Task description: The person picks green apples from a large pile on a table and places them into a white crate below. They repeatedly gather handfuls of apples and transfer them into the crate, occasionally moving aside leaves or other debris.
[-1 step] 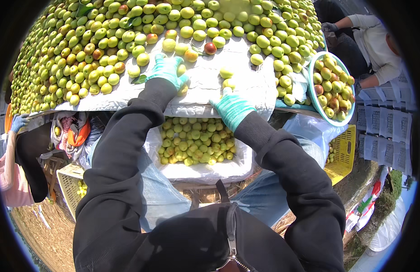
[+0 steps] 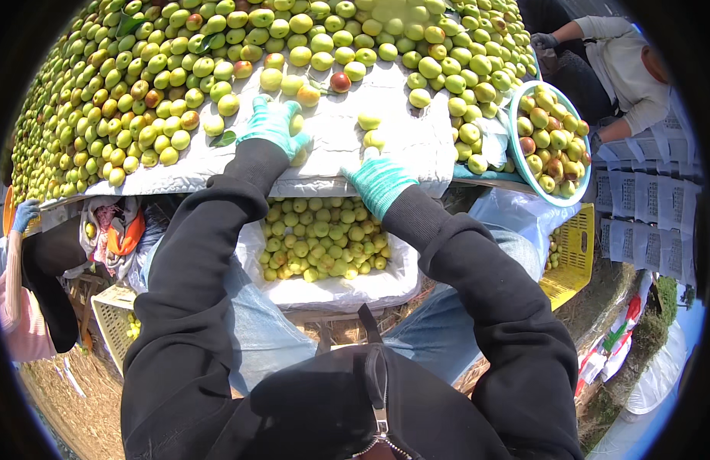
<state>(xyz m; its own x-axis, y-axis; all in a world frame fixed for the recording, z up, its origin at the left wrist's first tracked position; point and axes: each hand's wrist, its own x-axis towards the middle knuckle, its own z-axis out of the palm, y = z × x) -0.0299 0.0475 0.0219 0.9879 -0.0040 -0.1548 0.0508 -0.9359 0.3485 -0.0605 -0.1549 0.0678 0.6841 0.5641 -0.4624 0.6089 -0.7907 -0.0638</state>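
My left hand (image 2: 272, 129), in a mint-green knitted glove, reaches over the white quilted cloth (image 2: 332, 146) with fingers stretched forward and thumb apart. A green jujube (image 2: 296, 124) sits in the gap between its thumb and fingers; another shows by the wrist. My right hand (image 2: 380, 184), gloved alike, is at the cloth's near edge, thumb up and fingers pointing left. Just beyond its thumb lie two pale green jujubes (image 2: 374, 139). Below the edge, between my knees, stands a container lined with white plastic (image 2: 397, 284), holding many green jujubes (image 2: 324, 238).
A large heap of jujubes (image 2: 163, 84) covers the far part of the table. At right stand a round pale-blue basket (image 2: 516, 130) of redder jujubes and a yellow crate (image 2: 573, 268). A cream crate (image 2: 113, 322) is at left. Co-workers sit on both sides.
The view has shifted slightly, so the table and fruit appear a little further left. Both my hands keep nearly the same pose.
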